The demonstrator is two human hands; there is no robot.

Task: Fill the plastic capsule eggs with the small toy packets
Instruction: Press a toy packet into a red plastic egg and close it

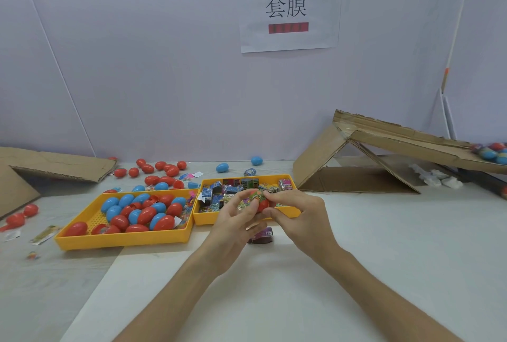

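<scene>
My left hand and my right hand meet over the table, both gripping one red capsule egg with a green-printed toy packet at its top. Behind them a yellow tray holds several small toy packets. To its left a bigger yellow tray holds several red and blue capsule eggs. A purple packet lies on the table under my hands.
Loose red eggs and blue eggs lie behind the trays. A cardboard ramp stands at right with filled eggs on it. Flat cardboard lies at left. Scraps of wrapper litter the left table.
</scene>
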